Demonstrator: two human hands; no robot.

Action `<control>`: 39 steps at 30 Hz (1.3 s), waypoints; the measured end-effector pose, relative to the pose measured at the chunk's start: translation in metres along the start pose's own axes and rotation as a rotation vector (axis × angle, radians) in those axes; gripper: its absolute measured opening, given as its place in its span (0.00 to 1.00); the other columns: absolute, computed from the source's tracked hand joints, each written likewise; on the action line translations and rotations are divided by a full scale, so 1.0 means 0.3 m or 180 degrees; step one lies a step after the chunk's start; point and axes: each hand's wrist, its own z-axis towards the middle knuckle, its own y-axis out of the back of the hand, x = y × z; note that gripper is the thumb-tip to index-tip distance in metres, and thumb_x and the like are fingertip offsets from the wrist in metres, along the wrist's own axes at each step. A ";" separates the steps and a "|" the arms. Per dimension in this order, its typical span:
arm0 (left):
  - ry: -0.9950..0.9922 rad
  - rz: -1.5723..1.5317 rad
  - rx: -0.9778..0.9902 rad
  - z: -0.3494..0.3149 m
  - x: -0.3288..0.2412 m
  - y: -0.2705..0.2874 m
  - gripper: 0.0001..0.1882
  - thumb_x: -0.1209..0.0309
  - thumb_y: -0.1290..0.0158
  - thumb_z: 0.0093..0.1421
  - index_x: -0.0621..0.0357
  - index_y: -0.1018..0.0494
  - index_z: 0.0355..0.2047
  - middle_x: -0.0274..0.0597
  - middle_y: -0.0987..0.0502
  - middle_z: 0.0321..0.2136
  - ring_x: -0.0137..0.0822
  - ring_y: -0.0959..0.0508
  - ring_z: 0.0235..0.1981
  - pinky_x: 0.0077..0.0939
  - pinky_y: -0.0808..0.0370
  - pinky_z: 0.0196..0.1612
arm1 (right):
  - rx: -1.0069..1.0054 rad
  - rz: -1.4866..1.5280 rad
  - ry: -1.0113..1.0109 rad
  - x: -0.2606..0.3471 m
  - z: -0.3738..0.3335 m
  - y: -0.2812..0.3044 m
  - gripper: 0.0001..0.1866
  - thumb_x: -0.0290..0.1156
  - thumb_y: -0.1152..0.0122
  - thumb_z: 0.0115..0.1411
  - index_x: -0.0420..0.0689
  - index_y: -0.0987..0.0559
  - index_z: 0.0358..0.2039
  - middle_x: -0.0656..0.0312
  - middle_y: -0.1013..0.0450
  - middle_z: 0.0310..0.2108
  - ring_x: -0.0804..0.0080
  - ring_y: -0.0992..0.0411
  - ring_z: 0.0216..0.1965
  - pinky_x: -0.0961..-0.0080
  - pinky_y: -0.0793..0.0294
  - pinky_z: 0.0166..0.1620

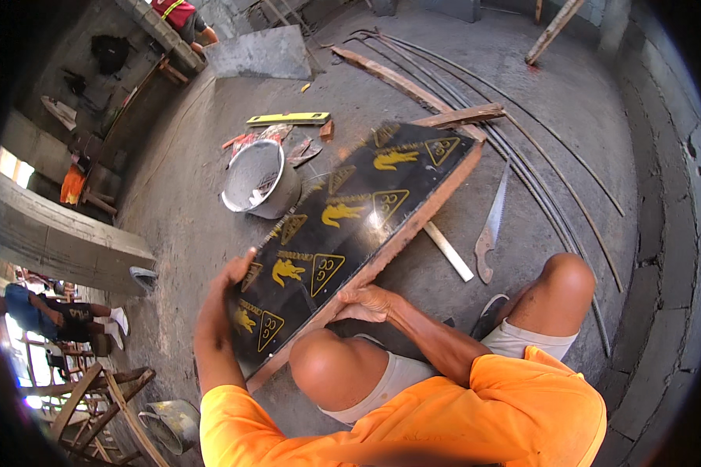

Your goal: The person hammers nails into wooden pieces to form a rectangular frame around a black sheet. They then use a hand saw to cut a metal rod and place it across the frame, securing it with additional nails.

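A long black-faced plywood panel [358, 237] with yellow printed marks lies slantwise before me, a timber batten [413, 218] along its near edge. My left hand [237, 271] grips the panel's far edge near its left end. Lower down, my right hand [366, 302] is closed on the batten side, thumb on top and some fingers hidden beneath. From under the panel sticks out a pale handle [449, 253]; its other end is hidden. To the right lies a handsaw [492, 229] with a wooden grip. A grey bucket [285, 196] stands just beyond the panel.
Past the bucket lie a yellow spirit level [288, 119] and a brick piece [327, 130]. Long steel bars [553, 210] and timber pieces [393, 78] cross the floor at right. A block wall [662, 311] bounds the right side. Other people are at left and far back.
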 end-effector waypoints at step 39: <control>-0.1410 0.0132 -0.0389 0.038 -0.360 -0.089 0.40 0.71 0.33 0.45 0.53 0.27 0.62 0.60 0.17 0.47 0.58 0.18 0.52 0.45 0.23 0.56 | -0.7140 -0.4834 0.0046 0.214 -0.648 0.693 0.20 0.36 0.33 0.63 0.35 0.22 0.50 0.40 0.30 0.49 0.39 0.31 0.55 0.46 0.30 0.59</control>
